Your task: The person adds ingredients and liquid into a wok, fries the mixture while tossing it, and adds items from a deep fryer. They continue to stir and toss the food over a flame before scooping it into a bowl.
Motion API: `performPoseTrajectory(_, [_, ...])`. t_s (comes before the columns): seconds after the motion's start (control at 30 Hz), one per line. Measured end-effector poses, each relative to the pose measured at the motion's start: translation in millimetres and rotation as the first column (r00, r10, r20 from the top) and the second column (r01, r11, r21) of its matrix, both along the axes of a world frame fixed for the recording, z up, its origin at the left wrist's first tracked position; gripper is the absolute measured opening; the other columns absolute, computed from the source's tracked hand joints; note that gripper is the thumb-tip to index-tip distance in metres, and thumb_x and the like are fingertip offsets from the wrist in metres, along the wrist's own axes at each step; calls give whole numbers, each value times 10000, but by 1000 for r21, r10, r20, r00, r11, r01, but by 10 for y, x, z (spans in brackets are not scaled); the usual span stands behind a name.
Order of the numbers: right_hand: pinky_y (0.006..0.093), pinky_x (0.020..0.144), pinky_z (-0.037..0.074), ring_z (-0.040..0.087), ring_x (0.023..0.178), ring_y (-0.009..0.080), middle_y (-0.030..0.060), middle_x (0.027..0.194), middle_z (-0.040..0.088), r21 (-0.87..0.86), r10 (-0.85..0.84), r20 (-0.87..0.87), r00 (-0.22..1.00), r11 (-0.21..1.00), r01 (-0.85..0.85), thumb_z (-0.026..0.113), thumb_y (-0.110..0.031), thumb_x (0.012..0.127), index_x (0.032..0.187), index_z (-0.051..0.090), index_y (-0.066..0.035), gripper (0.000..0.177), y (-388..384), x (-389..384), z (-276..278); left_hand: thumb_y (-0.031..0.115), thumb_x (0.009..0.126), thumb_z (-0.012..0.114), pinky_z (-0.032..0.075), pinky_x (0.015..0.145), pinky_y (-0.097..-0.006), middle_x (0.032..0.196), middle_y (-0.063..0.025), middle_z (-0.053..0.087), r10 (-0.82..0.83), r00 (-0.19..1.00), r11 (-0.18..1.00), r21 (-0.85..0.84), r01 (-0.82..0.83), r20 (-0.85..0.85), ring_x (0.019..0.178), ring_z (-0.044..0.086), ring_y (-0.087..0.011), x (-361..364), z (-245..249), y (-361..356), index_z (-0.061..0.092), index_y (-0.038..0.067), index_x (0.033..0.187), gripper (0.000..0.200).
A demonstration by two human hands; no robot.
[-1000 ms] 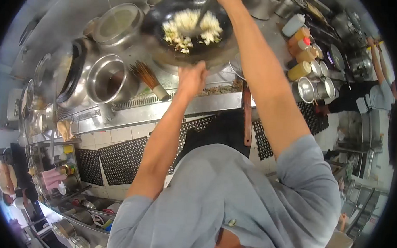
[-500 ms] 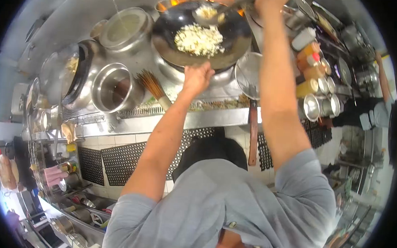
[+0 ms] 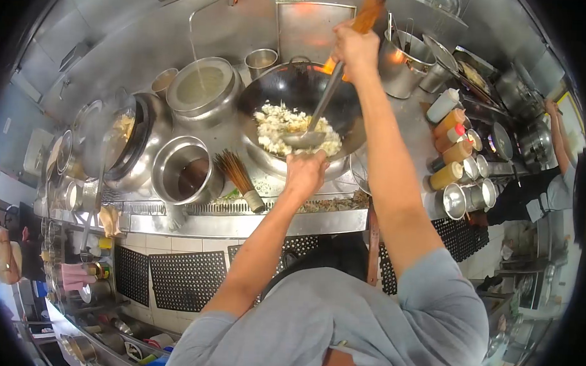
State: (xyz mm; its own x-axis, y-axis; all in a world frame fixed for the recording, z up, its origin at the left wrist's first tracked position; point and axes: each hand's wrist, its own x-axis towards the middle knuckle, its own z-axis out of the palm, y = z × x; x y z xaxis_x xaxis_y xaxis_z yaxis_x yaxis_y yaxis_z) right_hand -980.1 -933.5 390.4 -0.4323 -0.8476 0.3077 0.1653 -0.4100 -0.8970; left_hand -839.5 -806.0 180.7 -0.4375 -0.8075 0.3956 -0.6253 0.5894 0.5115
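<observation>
My right hand (image 3: 356, 51) is wrapped round the long handle of a ladle (image 3: 303, 139), whose bowl rests among chopped white and yellowish food (image 3: 274, 121) in a black wok (image 3: 274, 84). My left hand (image 3: 306, 172) is closed on the near rim of that wok. Orange flame (image 3: 331, 65) shows by the wok's far right edge. Just left of the wok, a bamboo brush (image 3: 237, 177) lies on the steel stove top, beside a steel pot (image 3: 187, 172) of dark liquid.
A lidded-looking round pot (image 3: 202, 87) stands under a thin stream of water. Squeeze bottles (image 3: 448, 150) and small steel bowls (image 3: 469, 197) are at the right. A second wok (image 3: 138, 137) sits left. At far right another person's arm (image 3: 558, 136) shows.
The ladle, raised with food in it before, is now down in the food. My right hand has moved left relative to my body. The view has tilted, showing more back wall.
</observation>
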Motion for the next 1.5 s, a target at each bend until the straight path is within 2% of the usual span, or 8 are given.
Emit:
performPoseTrajectory(0.13, [323, 381, 362, 410, 410, 129, 29, 546, 461, -155, -379, -77, 922, 918, 365, 580, -13, 785, 818, 558, 1, 42, -270, -230, 116, 131, 779, 642, 362, 719, -465, 676, -107, 602, -19, 992, 978, -208, -7, -123, 748, 602, -308, 194, -334, 668, 554, 96, 788, 96])
performPoseTrajectory(0.27, [297, 404, 368, 455, 439, 136, 27, 621, 513, -235, -15, 86, 996, 971, 35, 621, -55, 793, 857, 551, -14, 103, -78, -407, 648, 141, 790, 629, 373, 725, -472, 721, -104, 620, -24, 993, 981, -193, 1, -117, 752, 609, -308, 170, 183, 581, 567, 108, 797, 71])
performPoseTrajectory(0.43, [292, 395, 374, 448, 435, 110, 5, 605, 493, -104, -217, -110, 970, 973, 206, 639, -90, 781, 866, 566, -34, 125, -297, -168, -398, 150, 770, 633, 381, 719, -457, 750, -86, 627, 21, 997, 996, 85, -27, 70, 797, 617, -263, 28, -386, 105, 584, 131, 804, 63])
performPoseTrajectory(0.63, [287, 372, 350, 416, 401, 109, -24, 565, 461, -163, 27, 55, 998, 986, -18, 601, -35, 798, 845, 546, -52, 74, 111, -329, 535, 115, 749, 621, 362, 677, -446, 728, -78, 611, -32, 998, 984, -178, 23, -47, 720, 563, -278, 232, 96, 683, 579, 111, 842, 102])
performPoseTrajectory(0.8, [253, 394, 357, 476, 442, 91, 1, 608, 525, -134, -76, -43, 996, 989, 69, 623, -62, 802, 797, 587, -49, 39, -248, -20, -434, 138, 759, 634, 373, 682, -450, 657, -76, 606, 14, 999, 989, -147, -9, 32, 686, 593, -294, 38, -308, 133, 605, 124, 874, 119])
performPoseTrajectory(1.07, [289, 388, 361, 408, 416, 103, -5, 556, 451, -417, 60, -9, 998, 907, -58, 589, -33, 816, 859, 558, -26, 53, 104, -653, 840, 226, 835, 611, 384, 749, -469, 753, -101, 647, -33, 999, 999, -19, 33, 20, 804, 621, -310, 197, -492, -110, 573, 135, 950, 152])
performPoseTrajectory(1.23, [261, 380, 359, 448, 421, 107, 0, 563, 464, -247, -120, 18, 993, 961, 121, 537, 6, 814, 808, 557, -35, 47, -293, -332, -862, 225, 860, 611, 372, 722, -450, 724, -107, 634, 5, 993, 999, 40, -9, 115, 757, 612, -334, 34, -583, -544, 528, 121, 869, 134])
performPoseTrajectory(1.5, [241, 398, 337, 447, 441, 74, -30, 591, 480, -83, -227, -54, 972, 972, 222, 604, -38, 824, 813, 585, -79, 47, -454, -177, -576, 116, 784, 621, 343, 689, -421, 683, -68, 614, 5, 997, 989, -147, 6, 76, 713, 592, -274, 179, 343, 333, 563, 113, 832, 75])
